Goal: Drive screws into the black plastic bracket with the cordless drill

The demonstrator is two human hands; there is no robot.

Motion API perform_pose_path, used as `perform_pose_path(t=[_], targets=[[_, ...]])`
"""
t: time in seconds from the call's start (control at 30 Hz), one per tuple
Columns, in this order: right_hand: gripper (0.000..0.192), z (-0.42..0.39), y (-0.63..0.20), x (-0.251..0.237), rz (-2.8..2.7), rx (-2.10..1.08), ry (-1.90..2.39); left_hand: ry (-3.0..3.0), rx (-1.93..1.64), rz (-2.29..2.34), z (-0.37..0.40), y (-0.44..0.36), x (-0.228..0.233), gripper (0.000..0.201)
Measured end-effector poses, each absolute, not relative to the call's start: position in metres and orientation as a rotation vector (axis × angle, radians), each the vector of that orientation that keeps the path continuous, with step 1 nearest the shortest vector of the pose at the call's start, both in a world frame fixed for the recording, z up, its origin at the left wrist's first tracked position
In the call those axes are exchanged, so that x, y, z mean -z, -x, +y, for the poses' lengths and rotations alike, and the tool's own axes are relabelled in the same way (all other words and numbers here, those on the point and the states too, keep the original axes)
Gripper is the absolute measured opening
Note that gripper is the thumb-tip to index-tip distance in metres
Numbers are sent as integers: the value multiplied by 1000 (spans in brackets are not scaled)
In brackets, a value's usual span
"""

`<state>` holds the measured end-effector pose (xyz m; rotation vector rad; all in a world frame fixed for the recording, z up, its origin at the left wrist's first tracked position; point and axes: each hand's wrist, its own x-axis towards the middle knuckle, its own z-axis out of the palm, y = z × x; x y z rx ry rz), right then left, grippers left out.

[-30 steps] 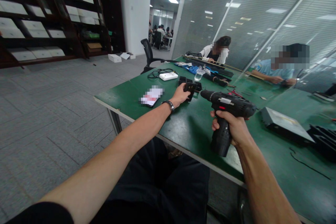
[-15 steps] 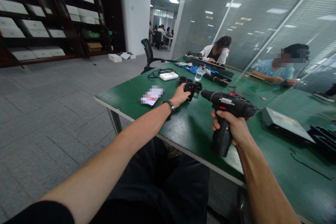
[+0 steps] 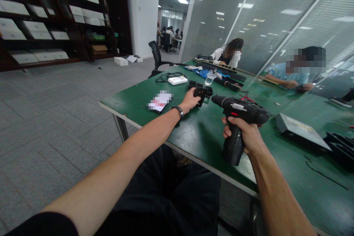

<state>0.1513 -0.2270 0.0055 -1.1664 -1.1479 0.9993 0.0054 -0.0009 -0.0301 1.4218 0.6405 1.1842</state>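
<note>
Head view: my right hand (image 3: 247, 132) squeezes tight around the black drill (image 3: 239, 116). At ten o'clock from it, my left hand (image 3: 190, 100) pinches a small black part (image 3: 199, 93).

Left hand (image 3: 190, 101) outstretched, right hand (image 3: 249, 132) clenched

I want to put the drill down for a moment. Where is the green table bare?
Bare green table lies between the left hand and the drill in the right hand, and left of the phone. Crowded behind the small black part.
</note>
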Motion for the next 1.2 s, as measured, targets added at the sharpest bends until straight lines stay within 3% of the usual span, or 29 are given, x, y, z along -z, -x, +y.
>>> perform_pose_path(t=[1.2], targets=[[19, -228, -148, -7, -1115, -992, 1171, -1437, -1186, 654, 1, -6, 32, 42]])
